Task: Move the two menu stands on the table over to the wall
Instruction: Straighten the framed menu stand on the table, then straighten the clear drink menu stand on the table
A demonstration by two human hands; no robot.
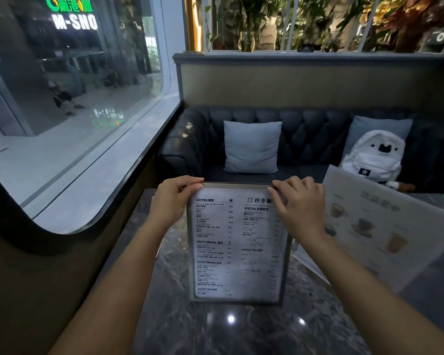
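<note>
I see both hands up at the top edge of the framed menu stand [237,242], which stands upright on the dark marble bench [215,326] directly in front of me, its printed face toward the camera. The left hand [173,198] pinches the stand's upper left corner, thumb on the front and fingers curled over the rim behind. The right hand [301,203] grips the upper right corner the same way, its fingers bent over the top edge and partly covering the print there. So the stand sits between the two hands and hangs below them, its base at or just above the bench surface; I cannot tell whether it is touching.

The second menu stand [385,226], a clear one with drink pictures, leans at an angle just to the right of the first, behind my right forearm. The wall [49,265] with its big rounded window [69,98] runs along the left side of the bench. Beyond the bench is a dark sofa [315,139] with a grey cushion [251,147] and a white backpack [372,157].
</note>
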